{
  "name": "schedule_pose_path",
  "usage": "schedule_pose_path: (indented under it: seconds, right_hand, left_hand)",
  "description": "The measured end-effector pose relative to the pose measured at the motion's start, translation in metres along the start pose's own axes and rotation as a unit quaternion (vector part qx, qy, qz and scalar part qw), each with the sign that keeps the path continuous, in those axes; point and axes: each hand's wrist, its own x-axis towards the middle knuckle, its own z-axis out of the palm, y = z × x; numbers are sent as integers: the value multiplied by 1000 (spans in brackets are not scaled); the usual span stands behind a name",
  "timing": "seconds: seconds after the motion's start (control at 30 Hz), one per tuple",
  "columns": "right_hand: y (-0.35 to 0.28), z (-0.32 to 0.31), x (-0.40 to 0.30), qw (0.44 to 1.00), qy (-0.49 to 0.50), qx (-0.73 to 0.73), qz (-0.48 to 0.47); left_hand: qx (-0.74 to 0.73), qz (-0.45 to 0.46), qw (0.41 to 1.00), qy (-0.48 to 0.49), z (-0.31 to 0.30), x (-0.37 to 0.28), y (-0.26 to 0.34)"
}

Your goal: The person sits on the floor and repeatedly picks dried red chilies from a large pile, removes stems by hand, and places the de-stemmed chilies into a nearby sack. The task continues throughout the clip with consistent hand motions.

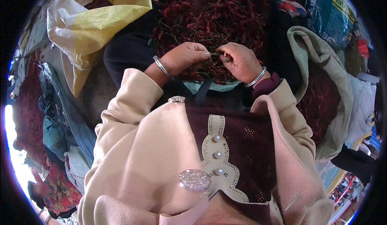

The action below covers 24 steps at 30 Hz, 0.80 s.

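Note:
My left hand (186, 57) and my right hand (240, 61) meet above a large heap of dried red chili peppers (208, 16). The right fingers are curled around one or more chili peppers (227, 57), with a greenish stem end (214, 54) between the two hands. My left thumb and forefinger pinch at that stem end. How many peppers lie inside the right hand is hidden by the fingers. Loose peppers and green stems lie right below both hands, on a pale green sheet or sack (211, 87) whose near edge shows.
At upper left stands an open yellow-and-white woven sack (99, 22). A beige sack (329, 65) with red contents opens at right, below a green printed bag (329, 13). More red chilies (28, 113) lie at far left, near a person in floral clothing (62, 190).

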Motion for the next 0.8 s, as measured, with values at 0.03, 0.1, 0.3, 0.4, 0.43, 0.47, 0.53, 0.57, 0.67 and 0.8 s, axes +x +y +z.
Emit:
schedule_pose_path:
  seconds: [0.03, 0.1, 0.3, 0.4, 0.43, 0.47, 0.53, 0.57, 0.67, 0.8]
  right_hand:
    - [0, -1, 0, 1000, 0, 4, 4]
    - [1, 2, -1, 999, -4, 25, 19]
    - [38, 24, -4, 987, -13, 67, 147]
    - [50, 21, -8, 934, 46, 261, 241]
    - [45, 12, -9, 902, 74, 341, 256]
    - [39, 2, -10, 913, 87, 322, 234]
    - [38, -3, -14, 877, 94, 402, 246]
    - [36, -6, -15, 857, 96, 441, 249]
    - [22, -3, -14, 851, 89, 463, 232]
    - [21, -4, -16, 853, 68, 459, 239]
  left_hand:
    - [9, 6, 1000, 15, 2, 1, -1]
    - [29, 18, 998, 51, 4, 1, -3]
    - [378, 394, 836, -52, 47, -1, 4]
    - [512, 364, 777, -30, 42, 5, 15]
    - [587, 309, 745, 66, 26, 11, 10]
    - [651, 211, 715, 144, 7, 20, 8]
    - [688, 171, 645, 287, -31, 38, 5]
    - [704, 141, 622, 314, -50, 46, 2]
    - [703, -16, 669, 242, -70, 65, -6]
    - [646, 1, 714, 269, -73, 69, -19]
